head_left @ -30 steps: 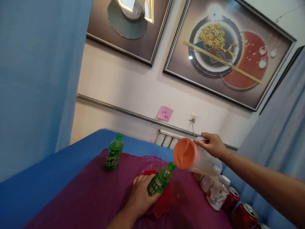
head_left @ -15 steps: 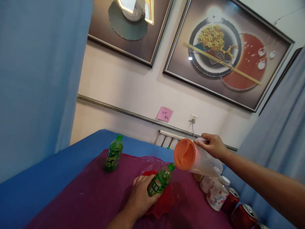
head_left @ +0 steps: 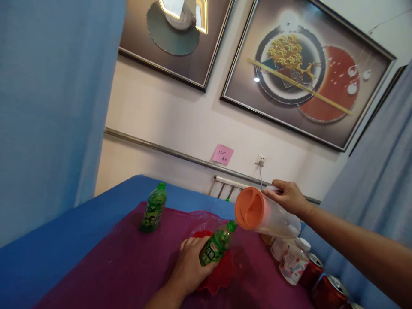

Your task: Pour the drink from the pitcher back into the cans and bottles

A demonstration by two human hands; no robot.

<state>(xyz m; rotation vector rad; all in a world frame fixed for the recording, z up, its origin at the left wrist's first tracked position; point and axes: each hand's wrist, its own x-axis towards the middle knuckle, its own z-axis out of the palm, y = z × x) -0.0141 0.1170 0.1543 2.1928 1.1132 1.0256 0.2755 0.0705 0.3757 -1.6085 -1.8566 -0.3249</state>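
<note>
My left hand (head_left: pixel 190 265) is wrapped round a green plastic bottle (head_left: pixel 216 246), tilted to the right above a red scalloped dish (head_left: pixel 222 274). In my right hand (head_left: pixel 288 196) is the handle of a clear plastic pitcher (head_left: pixel 279 219) with an orange lid (head_left: pixel 250 208). The pitcher lies tipped on its side in the air, its lid facing left close to the bottle's top. Whether liquid runs between them I cannot make out. A second green bottle (head_left: pixel 154 208) stands upright at the far left of the purple sheet (head_left: pixel 128 257).
Several containers line the right side: a clear jar with a white cap (head_left: pixel 293 262), red cans (head_left: pixel 330 292) and others partly hidden behind the pitcher. Blue cloth (head_left: pixel 48 227) covers the table. Blue curtains (head_left: pixel 58 107) hang at both sides; a wall with a rail (head_left: pixel 167 150) is behind.
</note>
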